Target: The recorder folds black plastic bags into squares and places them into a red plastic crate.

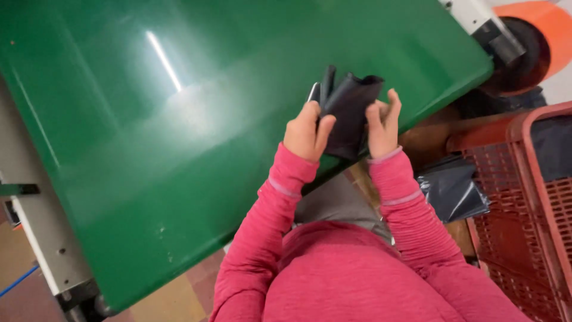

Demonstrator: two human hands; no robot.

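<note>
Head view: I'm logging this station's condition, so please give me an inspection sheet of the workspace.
Surface: glossy green tabletop, bare apart from light glare.
Job's things: dark folded plastic bag, held above the table's edge.
Clutter: another dark plastic bag lying beside the red plastic mesh crate.
Hands: left hand and right hand both grip the folded bag from either side; pink sleeves reach the wrists.
Cables: thin blue line on the floor at lower left; cannot tell whether it is a cable.
Surroundings: orange roll on a dark hub at upper right; grey metal frame at left; tiled floor.
</note>
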